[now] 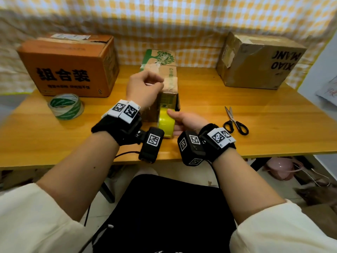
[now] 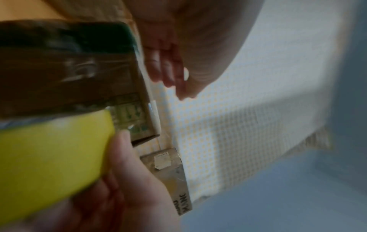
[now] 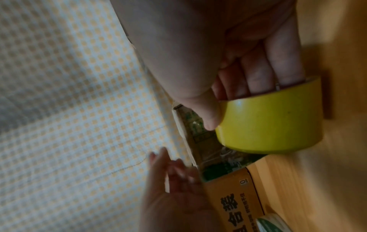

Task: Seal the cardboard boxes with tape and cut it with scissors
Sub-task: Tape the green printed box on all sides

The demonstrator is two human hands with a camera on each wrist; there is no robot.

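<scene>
A narrow cardboard box (image 1: 165, 70) with a green tree print lies in the middle of the table, old tape across its top. My right hand (image 1: 182, 119) grips a yellow tape roll (image 1: 166, 123) against the box's near end, fingers (image 3: 256, 78) through the core and the thumb on the roll's (image 3: 274, 125) outside. My left hand (image 1: 145, 86) hovers at the box's top left edge, fingers (image 2: 166, 67) loosely bent and holding nothing I can see. Black-handled scissors (image 1: 235, 121) lie shut on the table, right of my right hand.
A green-and-white tape roll (image 1: 65, 106) sits at the left. An orange box (image 1: 69, 64) stands at the back left, a brown box (image 1: 259, 61) at the back right. The wooden table (image 1: 246, 145) ends close to my wrists. Checked cloth hangs behind.
</scene>
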